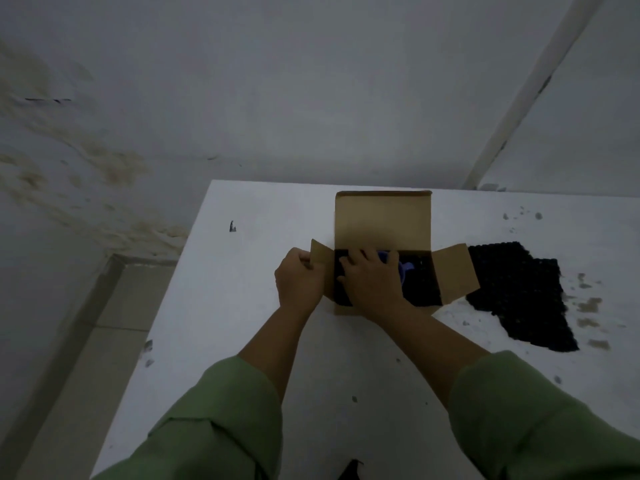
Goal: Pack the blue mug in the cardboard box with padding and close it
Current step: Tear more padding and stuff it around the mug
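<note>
- The box (382, 220) stands open near the table's (242, 306) far edge.
- The mug (403, 268) lies inside, on dark padding (420, 282).
- Left hand (299, 278) pinches the left flap (320, 254).
- Right hand (372, 278) rests inside the box, fingers spread flat.
- Spare padding (519, 296) lies beside the box, on its right.

Pretty dim in here, greyish light all over. White table (214, 306) with dark scuffs and flaky patches, pushed up near a pale wall (311, 81) blotched with yellowish stains on the left. Tiled floor (114, 306) down below, plus a white pipe (526, 95) slanting across the right wall.

A bare, shabby room — stained plaster wall (86, 161), chipped white table (242, 306), tiled floor (114, 323).
</note>
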